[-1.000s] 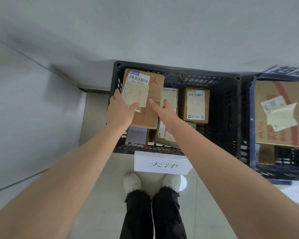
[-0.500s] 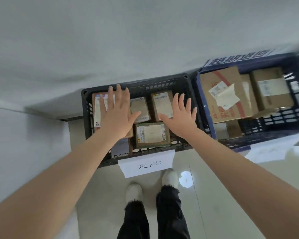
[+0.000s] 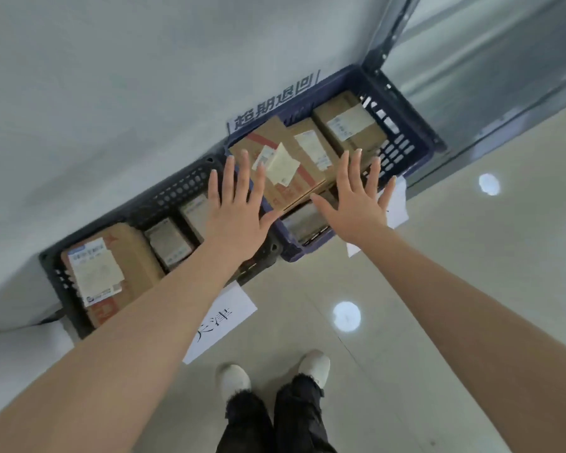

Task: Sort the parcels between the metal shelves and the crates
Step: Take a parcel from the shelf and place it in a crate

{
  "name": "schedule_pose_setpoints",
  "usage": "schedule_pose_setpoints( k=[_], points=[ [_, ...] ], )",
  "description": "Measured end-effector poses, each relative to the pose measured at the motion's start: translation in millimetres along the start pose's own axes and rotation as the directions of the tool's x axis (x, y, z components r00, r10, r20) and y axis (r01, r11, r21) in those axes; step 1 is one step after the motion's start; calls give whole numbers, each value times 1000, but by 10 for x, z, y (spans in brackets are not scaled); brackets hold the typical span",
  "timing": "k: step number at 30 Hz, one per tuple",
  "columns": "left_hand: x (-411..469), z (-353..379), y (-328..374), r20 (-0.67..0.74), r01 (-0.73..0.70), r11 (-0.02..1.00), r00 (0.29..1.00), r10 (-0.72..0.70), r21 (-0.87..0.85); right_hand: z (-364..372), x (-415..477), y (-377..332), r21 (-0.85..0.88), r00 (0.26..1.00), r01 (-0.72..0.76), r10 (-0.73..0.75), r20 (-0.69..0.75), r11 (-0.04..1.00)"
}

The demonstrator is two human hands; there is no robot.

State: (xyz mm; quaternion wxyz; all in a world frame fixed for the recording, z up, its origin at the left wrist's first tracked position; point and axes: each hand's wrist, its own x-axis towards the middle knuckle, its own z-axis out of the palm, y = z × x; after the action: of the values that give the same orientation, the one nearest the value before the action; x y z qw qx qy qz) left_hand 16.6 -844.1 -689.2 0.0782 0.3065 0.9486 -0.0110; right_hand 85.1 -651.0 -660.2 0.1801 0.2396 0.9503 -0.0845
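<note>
"超期退回" on blue crate sign [image 3: 273, 104]

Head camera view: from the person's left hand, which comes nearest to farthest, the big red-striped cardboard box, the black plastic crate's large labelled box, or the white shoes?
From the left hand:
1. Big red-striped cardboard box, just right, in the blue crate.
2. Large labelled box, far left in the black plastic crate.
3. White shoes, on the floor below.

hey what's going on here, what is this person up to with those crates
A person is sorting parcels into floor crates. Both hands, the left hand and the right hand, are open and empty, spread above the blue crate and its big cardboard box. The black crate beside it holds more parcels.
</note>
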Motion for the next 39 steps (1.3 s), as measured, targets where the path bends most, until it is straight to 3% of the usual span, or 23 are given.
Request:
schedule_pose_setpoints(
  k=[5,9,15,20,23,28,39],
  points=[
    [420,-1337,769,-84,-143,988,986,147,55,-1393,-408,699,49,982,-105,112,-155,993],
    [595,-2536,1538,-191,-284,955,936,295,84,-2551,-925,1429,158,917,-229,268,-297,960],
    [696,-3910,2867,-321,-520,812,746,583,266,-3696,-1824,2545,194,809,-344,395,-435,919],
    [645,-4712,4110,-442,-579,762,626,643,289,-4247,-2448,3480,253,675,-463,523,-520,849],
    [652,-4975,4711,-478,-601,751,592,648,274,-4421,-2682,3958,285,605,-521,584,-541,805],
    [891,-5121,5411,-453,-633,726,582,675,268,-4616,-2581,4626,263,576,-584,620,-533,768],
    [2649,-4925,6550,-340,-663,711,629,699,235,-4959,-1298,5663,290,644,-583,650,-404,758]
  ],
)
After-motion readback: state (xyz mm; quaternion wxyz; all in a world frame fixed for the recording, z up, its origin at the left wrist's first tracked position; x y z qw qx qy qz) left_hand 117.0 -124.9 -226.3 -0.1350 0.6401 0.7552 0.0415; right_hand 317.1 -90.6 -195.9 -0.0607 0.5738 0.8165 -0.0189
